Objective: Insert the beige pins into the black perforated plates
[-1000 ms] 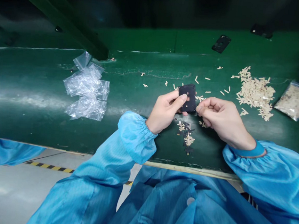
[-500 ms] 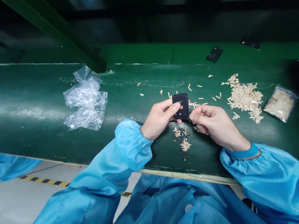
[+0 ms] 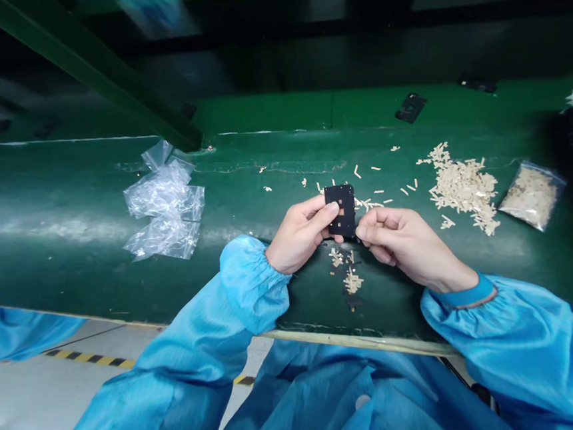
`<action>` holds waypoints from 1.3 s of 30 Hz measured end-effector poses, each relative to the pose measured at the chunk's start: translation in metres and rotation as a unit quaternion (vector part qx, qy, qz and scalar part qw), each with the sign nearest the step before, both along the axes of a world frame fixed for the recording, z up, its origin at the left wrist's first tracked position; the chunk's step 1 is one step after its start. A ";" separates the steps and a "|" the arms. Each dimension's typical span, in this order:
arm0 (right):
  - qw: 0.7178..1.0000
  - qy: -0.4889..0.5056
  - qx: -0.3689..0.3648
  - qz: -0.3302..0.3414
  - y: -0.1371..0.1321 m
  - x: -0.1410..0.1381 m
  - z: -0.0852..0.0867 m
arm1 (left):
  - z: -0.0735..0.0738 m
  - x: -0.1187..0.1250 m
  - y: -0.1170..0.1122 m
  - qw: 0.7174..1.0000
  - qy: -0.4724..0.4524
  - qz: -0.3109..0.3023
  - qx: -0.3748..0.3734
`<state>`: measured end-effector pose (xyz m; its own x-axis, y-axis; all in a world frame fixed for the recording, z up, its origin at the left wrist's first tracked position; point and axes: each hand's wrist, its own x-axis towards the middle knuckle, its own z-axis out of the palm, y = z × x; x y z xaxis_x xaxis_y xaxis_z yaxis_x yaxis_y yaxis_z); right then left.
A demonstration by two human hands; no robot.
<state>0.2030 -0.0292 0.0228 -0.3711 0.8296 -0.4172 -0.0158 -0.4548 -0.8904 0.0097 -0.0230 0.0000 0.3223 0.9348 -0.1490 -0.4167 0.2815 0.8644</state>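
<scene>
My left hand (image 3: 301, 233) is closed around a flat black plastic plate (image 3: 347, 215) with small square cut-outs, the thumb lying across its face. At the plate's lower right corner is my right hand (image 3: 399, 238), thumb and forefinger pinched together. Whether these fingertips grip the plate's edge or a tiny part cannot be made out. Below the plate, a small heap of cream strips (image 3: 353, 282) lies mixed with little black bits (image 3: 353, 304) on the green bench. Further cream strips are scattered just behind my hands.
A large pile of cream strips (image 3: 464, 184) lies to the right, beside a clear bag of them (image 3: 533, 195). Empty clear bags (image 3: 165, 198) lie at left. Another black plate (image 3: 411, 108) rests at the back. A green post (image 3: 128, 81) slants in at left, and a blue sleeve (image 3: 15, 338) shows at the far left.
The view has shifted slightly. My hands and the black plate keep nearly the same pose, the right fingertips still at the plate's lower right corner.
</scene>
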 end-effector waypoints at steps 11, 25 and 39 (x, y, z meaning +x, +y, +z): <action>0.998 -0.001 0.000 0.057 0.001 0.005 0.000 | 0.002 -0.001 0.001 1.000 0.005 -0.003 -0.004; 0.992 0.108 0.049 0.040 -0.003 -0.003 -0.006 | 0.004 0.005 -0.003 1.000 -0.009 0.000 -0.029; 0.991 0.098 0.054 -0.067 0.000 -0.001 -0.007 | 0.002 0.002 0.003 0.993 -0.013 0.114 -0.037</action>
<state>0.2024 -0.0295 0.0159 -0.3196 0.9132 -0.2529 -0.2476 -0.3381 -0.9079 0.0119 -0.0197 0.0017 0.1081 0.9708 -0.2140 -0.4989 0.2392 0.8330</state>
